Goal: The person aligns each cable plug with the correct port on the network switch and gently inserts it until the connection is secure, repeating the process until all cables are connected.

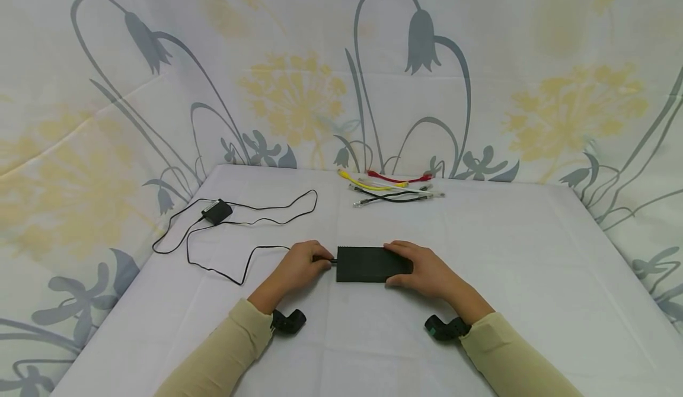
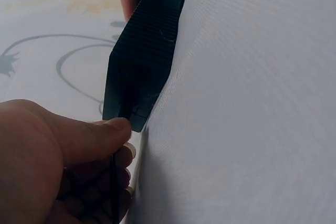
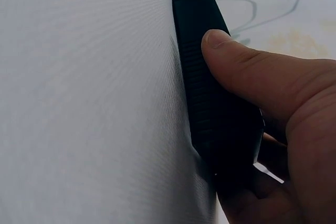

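A flat black box (image 1: 363, 264) with ribbed sides lies on the white-covered table, in front of the person. My right hand (image 1: 427, 271) grips its right end, with the thumb (image 3: 236, 61) along the near ribbed side and the fingers on the far side. At the box's left end, my left hand (image 1: 303, 265) pinches the plug (image 1: 333, 261) of a thin black cable (image 2: 114, 182) between thumb and fingers. The plug meets the box's end face; how deep it sits is too dark to tell. The cable runs back under the left hand.
At the left, the cable (image 1: 256, 249) loops around a small black power adapter (image 1: 217, 213). Towards the back lie several short network cables: a red one (image 1: 400, 179), a yellow one (image 1: 368, 186), a white one (image 1: 411, 191) and black ones (image 1: 389, 199). Patterned cloth (image 1: 320, 89) hangs behind the table.
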`<state>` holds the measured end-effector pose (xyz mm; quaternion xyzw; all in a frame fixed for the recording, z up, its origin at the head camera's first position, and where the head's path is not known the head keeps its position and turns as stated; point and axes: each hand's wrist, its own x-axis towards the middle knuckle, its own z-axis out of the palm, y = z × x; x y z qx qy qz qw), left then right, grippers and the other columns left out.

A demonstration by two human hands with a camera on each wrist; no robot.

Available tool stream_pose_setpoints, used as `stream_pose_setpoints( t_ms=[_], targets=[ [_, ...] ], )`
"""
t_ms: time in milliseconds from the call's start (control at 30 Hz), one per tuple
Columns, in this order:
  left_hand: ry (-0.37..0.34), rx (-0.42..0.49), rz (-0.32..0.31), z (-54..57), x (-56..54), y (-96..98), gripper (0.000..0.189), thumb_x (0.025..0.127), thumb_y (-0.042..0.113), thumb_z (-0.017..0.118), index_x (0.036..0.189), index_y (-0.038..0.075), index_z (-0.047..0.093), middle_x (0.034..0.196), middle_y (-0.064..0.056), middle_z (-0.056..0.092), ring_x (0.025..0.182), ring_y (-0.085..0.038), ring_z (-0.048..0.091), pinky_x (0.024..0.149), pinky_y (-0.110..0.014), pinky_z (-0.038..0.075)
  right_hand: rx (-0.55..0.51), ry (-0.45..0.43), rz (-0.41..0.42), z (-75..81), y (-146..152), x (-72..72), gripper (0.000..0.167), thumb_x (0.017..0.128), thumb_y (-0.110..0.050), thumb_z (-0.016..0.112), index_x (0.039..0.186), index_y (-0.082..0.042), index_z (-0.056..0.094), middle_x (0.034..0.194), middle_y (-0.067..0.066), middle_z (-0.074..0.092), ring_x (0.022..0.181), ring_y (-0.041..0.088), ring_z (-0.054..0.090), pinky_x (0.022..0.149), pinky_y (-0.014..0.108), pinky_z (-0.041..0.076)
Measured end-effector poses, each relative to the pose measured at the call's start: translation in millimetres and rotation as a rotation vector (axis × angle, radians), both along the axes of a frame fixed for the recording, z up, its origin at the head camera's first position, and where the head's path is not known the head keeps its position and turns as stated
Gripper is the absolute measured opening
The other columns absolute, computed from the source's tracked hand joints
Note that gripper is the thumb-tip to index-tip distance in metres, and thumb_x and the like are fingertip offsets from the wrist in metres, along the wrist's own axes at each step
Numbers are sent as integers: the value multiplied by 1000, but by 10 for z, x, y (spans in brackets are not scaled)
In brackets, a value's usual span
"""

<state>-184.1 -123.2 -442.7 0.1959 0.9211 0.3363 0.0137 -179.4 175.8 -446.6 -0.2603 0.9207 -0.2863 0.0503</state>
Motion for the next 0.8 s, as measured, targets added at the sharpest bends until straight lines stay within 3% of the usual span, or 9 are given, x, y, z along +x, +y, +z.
stream_pose_setpoints(
  t_ms=[200, 333, 567, 800],
  targets=[
    [-3, -40, -12, 15, -22, 22, 11, 88, 11, 69, 97, 8, 75, 88, 2, 67, 82, -10, 59, 75, -29, 49, -1, -6, -5, 7, 20, -14, 77, 80, -47, 76, 145, -17, 47, 147, 10, 48, 137, 34, 43, 108, 53, 38],
    [-16, -47, 1, 14, -23, 39, 13, 89, 12, 68, 100, 9, 75, 92, 2, 68, 86, -11, 61, 79, -31, 50, -2, -18, -25, 24, 9, -21, 77, 78, -46, 78, 144, -17, 49, 146, 9, 49, 137, 34, 44, 109, 52, 38],
    [-11, -59, 16, 26, 26, 91, 29, 92, 19, 66, 121, 12, 66, 105, -3, 70, 99, -19, 65, 87, -38, 52, -5, -38, -64, 29, -32, -5, 77, 75, -43, 81, 141, -17, 52, 140, 7, 52, 131, 32, 49, 107, 51, 40],
    [-3, -147, -78, 52, 78, 128, 49, 93, 36, 64, 134, 11, 58, 132, -9, 62, 126, -28, 55, 105, -45, 43, 5, -30, -98, 47, -110, 27, 77, 74, -42, 83, 139, -14, 55, 132, 8, 56, 124, 30, 54, 103, 50, 43]
  ],
)
